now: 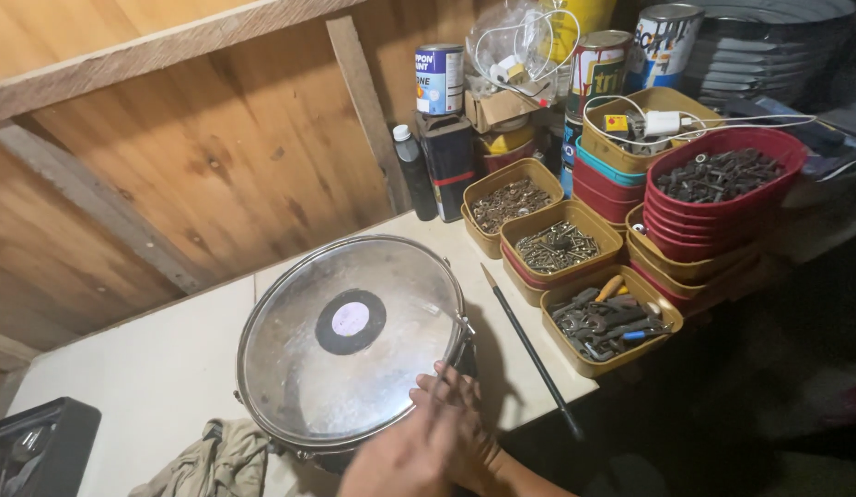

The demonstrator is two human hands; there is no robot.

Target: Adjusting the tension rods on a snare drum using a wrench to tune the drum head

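2 hands [437,442] overlap, fingertips [444,377] touching the drum [350,336] rim's near edge.

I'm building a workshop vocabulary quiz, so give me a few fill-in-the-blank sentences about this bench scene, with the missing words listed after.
1. Both hands rest on the rim of a round ____ lying flat on the table.
2. The dark patch at the middle of its head is ____ in shape.
3. A long thin stick lies between it and the tubs of ____ parts.
4. The wall behind is made of ____.

Missing words: drum; round; metal; wood
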